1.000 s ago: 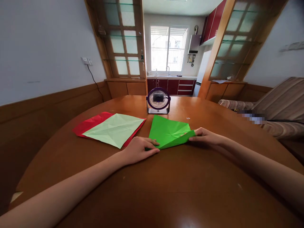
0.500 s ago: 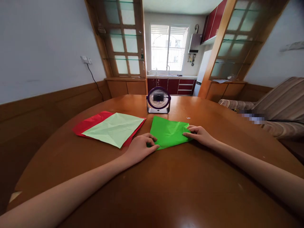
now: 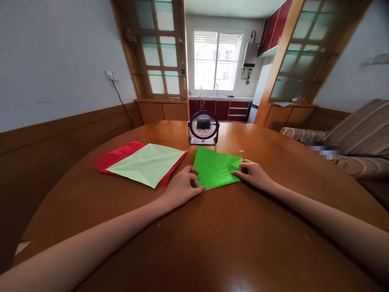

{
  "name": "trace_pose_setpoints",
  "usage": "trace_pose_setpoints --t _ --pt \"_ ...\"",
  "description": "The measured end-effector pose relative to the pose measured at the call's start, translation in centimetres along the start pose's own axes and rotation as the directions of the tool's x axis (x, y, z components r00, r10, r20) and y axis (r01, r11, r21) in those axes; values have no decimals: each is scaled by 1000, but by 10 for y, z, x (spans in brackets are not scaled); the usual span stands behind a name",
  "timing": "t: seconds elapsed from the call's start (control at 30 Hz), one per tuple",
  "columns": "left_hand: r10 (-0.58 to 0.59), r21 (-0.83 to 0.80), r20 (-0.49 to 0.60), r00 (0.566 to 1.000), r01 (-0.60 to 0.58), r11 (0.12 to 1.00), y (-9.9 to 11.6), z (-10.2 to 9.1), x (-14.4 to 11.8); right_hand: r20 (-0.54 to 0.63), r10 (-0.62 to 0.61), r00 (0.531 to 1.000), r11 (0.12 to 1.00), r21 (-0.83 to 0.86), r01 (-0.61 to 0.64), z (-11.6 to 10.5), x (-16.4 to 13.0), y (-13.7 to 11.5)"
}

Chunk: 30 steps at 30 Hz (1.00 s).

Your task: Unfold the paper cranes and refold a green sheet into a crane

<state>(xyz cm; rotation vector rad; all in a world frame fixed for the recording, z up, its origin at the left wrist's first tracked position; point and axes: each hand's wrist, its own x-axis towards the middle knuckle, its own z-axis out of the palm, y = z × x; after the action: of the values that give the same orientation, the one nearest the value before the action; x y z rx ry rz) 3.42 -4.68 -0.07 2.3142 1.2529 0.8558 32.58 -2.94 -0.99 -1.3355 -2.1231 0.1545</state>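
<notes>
Nearest: two bare forearms stretch over the glossy brown round table (image 3: 212,243), one from each lower corner, converging mid-table.

Left hand (image 3: 182,187): palm down, fingers curled together, fingertips pressing on the near-left edge of the bright green paper (image 3: 216,168). It pins the sheet rather than pinching it; the thumb lies along the sheet's near edge.

Right hand (image 3: 253,174): palm down at the paper's right corner, fingers loosely together and bent, tips resting on the sheet's right margin. Whether any paper is nipped between thumb and finger cannot be made out.

Green paper: lies flat on the table between the two hands, creased, one corner pointing toward the person, the far edge just short of the fan.

Left of it, just beside the left hand: a pale green sheet (image 3: 147,164), crease lines showing, laid on top of a red sheet (image 3: 117,156); the red shows at the left side and along the right edge.

Farther: small purple desk fan (image 3: 203,127), upright, grille facing the person, near the table's far side.

Beyond: wooden glazed partitions, kitchen with window (image 3: 217,61) and red cabinets. Striped sofa (image 3: 355,138) at right. Wall socket (image 3: 110,75) with black cord at left.
</notes>
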Motion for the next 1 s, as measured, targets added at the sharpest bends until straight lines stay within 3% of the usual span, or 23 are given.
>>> trace_pose_setpoints --t 0.17,0.4,0.67,1.0 --pt "-13 -45 9 1000 13 999 -3 1 1 24 26 999 996 -88 -24 1 1 1" --pt "-1 -145 50 999 9 989 -11 2 1 27 4 1000 999 -46 -2 -1 1 3" --pt "-2 -266 140 990 40 963 -12 1 3 30 143 989 988 49 -144 -7 0 16" --pt "81 -261 251 965 -14 965 -25 -8 14 33 90 995 993 73 -92 -2 -1 17"
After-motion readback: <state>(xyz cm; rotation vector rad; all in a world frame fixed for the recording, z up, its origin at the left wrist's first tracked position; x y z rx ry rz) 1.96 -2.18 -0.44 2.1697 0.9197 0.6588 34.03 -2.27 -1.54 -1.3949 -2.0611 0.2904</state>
